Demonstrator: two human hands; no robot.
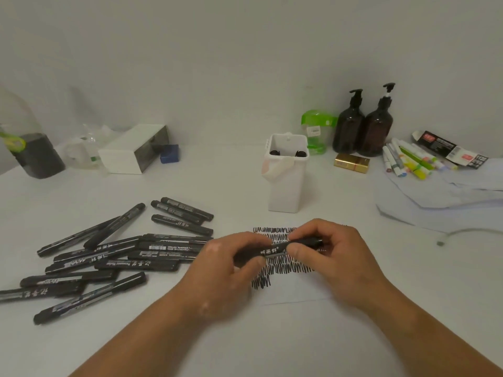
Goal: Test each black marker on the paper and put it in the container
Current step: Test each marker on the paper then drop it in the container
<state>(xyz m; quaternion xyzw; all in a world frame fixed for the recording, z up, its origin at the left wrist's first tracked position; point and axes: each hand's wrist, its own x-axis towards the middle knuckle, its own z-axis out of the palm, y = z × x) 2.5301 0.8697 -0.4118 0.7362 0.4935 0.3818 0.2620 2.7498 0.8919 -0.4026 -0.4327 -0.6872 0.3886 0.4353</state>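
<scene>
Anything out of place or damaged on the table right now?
Nothing looks spilled. A white flap hangs askew from the near left corner of the container, as if peeling off. The markers on the left lie in a loose, crossed heap.

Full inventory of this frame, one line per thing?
Held marker: 1, black, over the paper, in both hands.
Loose markers: about 14, black, table left.
Container: 1, white, behind the paper; two black marker ends inside.
Paper: 1, white, black scribbles, centre.
Pump bottles: 2, brown, back right.
Spray bottle: 1, green, behind container.
Gold box: 1, before the bottles.
Coloured markers: a heap, far right.
White box: 1, back left.
Left hand: grips marker barrel.
Right hand: pinches its other end.
</scene>
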